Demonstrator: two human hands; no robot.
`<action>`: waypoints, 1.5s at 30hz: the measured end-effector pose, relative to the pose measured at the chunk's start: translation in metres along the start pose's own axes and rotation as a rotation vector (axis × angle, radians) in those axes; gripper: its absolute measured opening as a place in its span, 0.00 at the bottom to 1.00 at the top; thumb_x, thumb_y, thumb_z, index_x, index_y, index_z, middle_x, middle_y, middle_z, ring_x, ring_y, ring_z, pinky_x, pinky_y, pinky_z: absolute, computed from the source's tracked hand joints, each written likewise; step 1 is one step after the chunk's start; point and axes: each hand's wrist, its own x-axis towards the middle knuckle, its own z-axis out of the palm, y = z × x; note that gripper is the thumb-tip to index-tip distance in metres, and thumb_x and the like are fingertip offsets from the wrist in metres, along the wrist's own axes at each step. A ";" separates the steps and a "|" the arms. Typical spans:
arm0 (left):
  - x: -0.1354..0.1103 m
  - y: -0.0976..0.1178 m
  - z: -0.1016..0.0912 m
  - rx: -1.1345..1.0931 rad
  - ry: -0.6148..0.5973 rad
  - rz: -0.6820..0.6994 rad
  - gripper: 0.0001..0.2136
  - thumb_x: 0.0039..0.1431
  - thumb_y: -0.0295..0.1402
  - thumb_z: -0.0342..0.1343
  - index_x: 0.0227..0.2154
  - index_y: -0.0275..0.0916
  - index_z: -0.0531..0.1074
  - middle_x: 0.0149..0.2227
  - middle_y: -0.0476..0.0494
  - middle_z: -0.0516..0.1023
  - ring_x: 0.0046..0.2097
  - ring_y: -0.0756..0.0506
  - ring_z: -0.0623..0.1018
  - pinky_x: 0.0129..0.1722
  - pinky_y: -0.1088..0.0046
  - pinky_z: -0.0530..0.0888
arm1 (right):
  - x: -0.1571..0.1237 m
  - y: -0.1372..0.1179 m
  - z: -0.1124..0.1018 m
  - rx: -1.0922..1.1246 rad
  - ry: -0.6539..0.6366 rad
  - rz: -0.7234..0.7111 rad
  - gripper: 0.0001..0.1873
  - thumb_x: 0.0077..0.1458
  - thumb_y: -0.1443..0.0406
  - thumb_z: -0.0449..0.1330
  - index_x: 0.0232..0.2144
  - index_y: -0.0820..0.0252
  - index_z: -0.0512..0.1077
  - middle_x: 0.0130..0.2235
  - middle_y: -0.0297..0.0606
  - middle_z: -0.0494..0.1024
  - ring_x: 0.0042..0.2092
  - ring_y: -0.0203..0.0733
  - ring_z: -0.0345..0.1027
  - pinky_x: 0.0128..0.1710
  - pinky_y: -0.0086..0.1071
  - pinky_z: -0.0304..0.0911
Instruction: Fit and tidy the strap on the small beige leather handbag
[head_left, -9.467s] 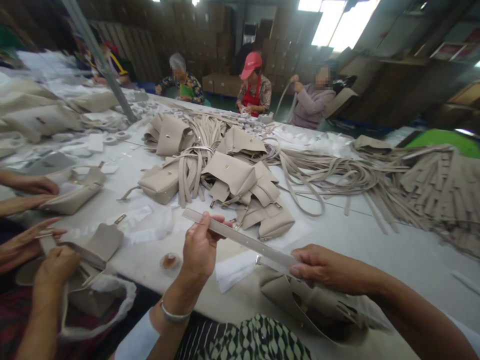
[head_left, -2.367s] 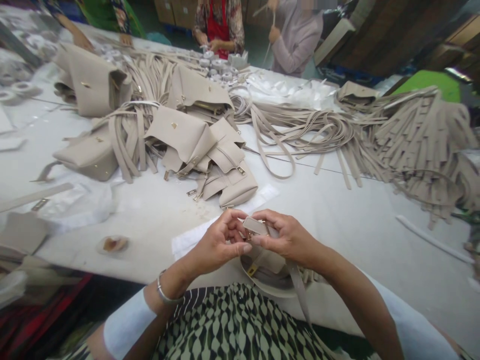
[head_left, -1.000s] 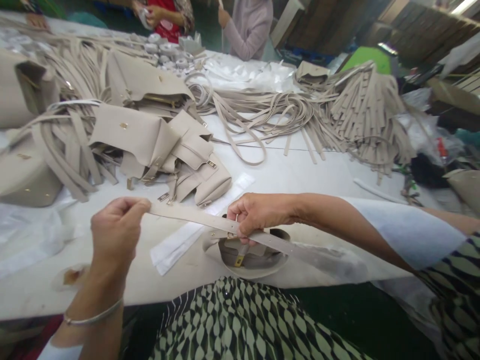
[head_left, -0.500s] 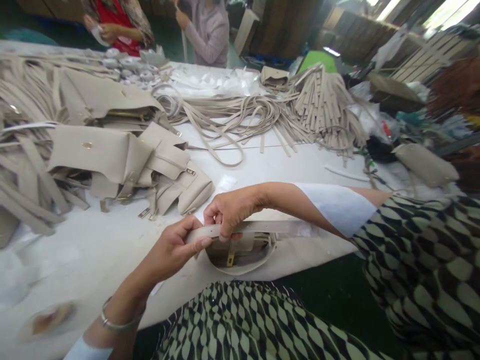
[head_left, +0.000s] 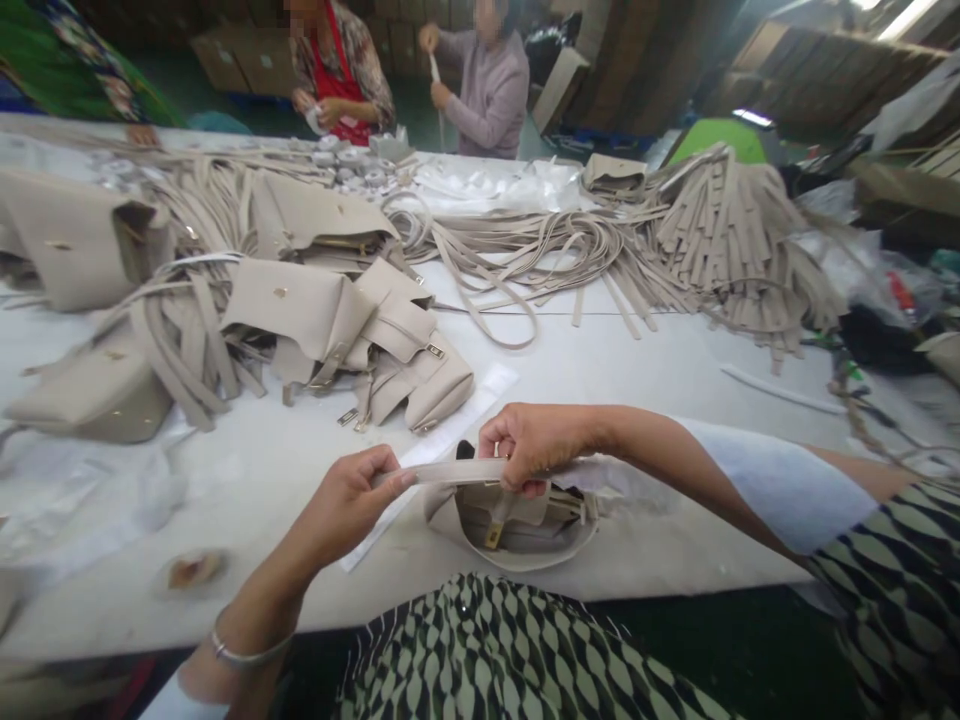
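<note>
A beige strap (head_left: 457,470) runs level between my two hands just above the table's near edge. My left hand (head_left: 345,505) pinches the strap's left end between thumb and fingers. My right hand (head_left: 532,445) is closed on the strap further right, and from there the strap passes under my right forearm. Directly beneath the strap lies an open beige bag (head_left: 517,525) with a gold clasp showing inside it.
A heap of beige bags (head_left: 337,320) lies on the white table (head_left: 660,370), with long straps (head_left: 525,250) and cut strips (head_left: 735,230) behind it. A small dish (head_left: 187,570) sits at the near left. Two people (head_left: 480,80) work at the far side.
My hands have drawn closer along the strap since a second ago, when the left held it far out. The view has swung back left and the bag has shifted slightly right.
</note>
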 end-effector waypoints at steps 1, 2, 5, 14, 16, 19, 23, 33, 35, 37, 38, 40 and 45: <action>0.000 -0.003 -0.005 0.072 0.040 0.005 0.17 0.54 0.44 0.55 0.20 0.37 0.62 0.20 0.54 0.60 0.24 0.52 0.60 0.23 0.78 0.56 | 0.000 0.000 0.000 -0.001 0.004 -0.012 0.15 0.33 0.73 0.58 0.30 0.60 0.67 0.21 0.26 0.72 0.20 0.33 0.65 0.19 0.25 0.63; 0.000 -0.006 -0.009 0.114 0.058 0.008 0.17 0.54 0.44 0.54 0.20 0.37 0.62 0.20 0.54 0.60 0.25 0.52 0.60 0.23 0.78 0.56 | 0.000 0.000 -0.001 -0.008 0.005 -0.025 0.15 0.33 0.73 0.58 0.30 0.60 0.68 0.20 0.26 0.71 0.20 0.33 0.65 0.19 0.24 0.62; 0.000 -0.001 -0.016 0.145 -0.047 0.023 0.14 0.55 0.44 0.53 0.24 0.37 0.66 0.23 0.52 0.65 0.27 0.50 0.65 0.26 0.77 0.60 | 0.001 -0.003 -0.001 -0.040 -0.003 -0.049 0.14 0.33 0.73 0.58 0.30 0.60 0.68 0.19 0.27 0.71 0.20 0.33 0.64 0.18 0.23 0.59; 0.015 0.046 0.032 -0.088 -0.269 0.165 0.10 0.54 0.38 0.55 0.28 0.36 0.70 0.26 0.51 0.69 0.30 0.50 0.66 0.31 0.76 0.62 | -0.001 -0.008 0.003 -0.114 -0.088 -0.172 0.15 0.38 0.72 0.60 0.34 0.61 0.66 0.22 0.25 0.68 0.23 0.30 0.60 0.21 0.22 0.53; 0.019 0.042 0.037 -0.255 -0.270 0.070 0.11 0.51 0.39 0.58 0.25 0.35 0.69 0.22 0.52 0.65 0.26 0.52 0.63 0.27 0.77 0.59 | -0.009 -0.006 -0.001 -0.071 -0.064 -0.188 0.22 0.38 0.72 0.61 0.40 0.62 0.64 0.26 0.26 0.69 0.25 0.30 0.61 0.24 0.22 0.55; 0.021 0.035 0.038 -0.422 -0.315 -0.060 0.13 0.47 0.40 0.61 0.23 0.34 0.68 0.20 0.54 0.63 0.24 0.54 0.60 0.24 0.77 0.55 | -0.019 -0.002 -0.006 -0.069 -0.034 -0.221 0.29 0.39 0.72 0.62 0.47 0.62 0.62 0.31 0.29 0.70 0.30 0.32 0.63 0.27 0.23 0.56; 0.020 0.032 0.036 -0.499 -0.331 -0.113 0.14 0.44 0.39 0.63 0.25 0.33 0.68 0.21 0.53 0.64 0.25 0.54 0.61 0.25 0.78 0.56 | -0.026 0.001 -0.011 -0.186 -0.031 -0.221 0.23 0.42 0.72 0.61 0.44 0.63 0.66 0.28 0.28 0.68 0.30 0.33 0.61 0.27 0.23 0.54; 0.021 0.036 0.035 -0.496 -0.263 -0.131 0.13 0.45 0.38 0.63 0.24 0.34 0.68 0.21 0.53 0.65 0.25 0.54 0.62 0.25 0.77 0.57 | -0.031 0.015 -0.011 -0.144 0.025 -0.257 0.11 0.41 0.71 0.59 0.32 0.63 0.69 0.27 0.28 0.66 0.30 0.32 0.59 0.28 0.23 0.54; 0.019 0.036 0.034 -0.525 -0.252 -0.143 0.12 0.44 0.37 0.63 0.23 0.34 0.67 0.21 0.53 0.65 0.25 0.54 0.61 0.25 0.78 0.56 | -0.034 0.018 -0.010 -0.118 0.034 -0.224 0.07 0.42 0.70 0.58 0.30 0.64 0.70 0.26 0.28 0.66 0.28 0.32 0.58 0.26 0.23 0.53; 0.018 0.036 0.033 -0.560 -0.249 -0.152 0.12 0.44 0.36 0.63 0.23 0.34 0.67 0.22 0.53 0.65 0.25 0.54 0.62 0.25 0.78 0.57 | -0.037 0.020 -0.009 -0.092 0.050 -0.179 0.07 0.43 0.69 0.58 0.29 0.64 0.71 0.25 0.28 0.66 0.27 0.31 0.58 0.25 0.23 0.53; 0.017 0.035 0.033 -0.574 -0.246 -0.155 0.12 0.44 0.35 0.63 0.24 0.34 0.68 0.22 0.53 0.66 0.25 0.54 0.62 0.26 0.78 0.58 | -0.038 0.022 -0.009 -0.071 0.049 -0.163 0.06 0.43 0.68 0.58 0.29 0.64 0.71 0.24 0.29 0.66 0.26 0.31 0.58 0.25 0.24 0.53; 0.016 0.034 0.033 -0.599 -0.244 -0.166 0.11 0.44 0.35 0.64 0.24 0.34 0.68 0.22 0.53 0.66 0.25 0.54 0.63 0.26 0.78 0.59 | -0.041 0.025 -0.009 -0.005 0.021 -0.140 0.07 0.45 0.66 0.58 0.28 0.66 0.72 0.24 0.30 0.68 0.25 0.32 0.58 0.25 0.24 0.54; 0.014 0.034 0.037 -0.634 -0.252 -0.201 0.11 0.42 0.34 0.65 0.23 0.34 0.69 0.22 0.53 0.68 0.25 0.54 0.65 0.26 0.78 0.61 | -0.047 0.032 -0.009 0.067 -0.007 -0.080 0.15 0.46 0.61 0.57 0.30 0.68 0.77 0.22 0.33 0.71 0.23 0.32 0.56 0.22 0.25 0.52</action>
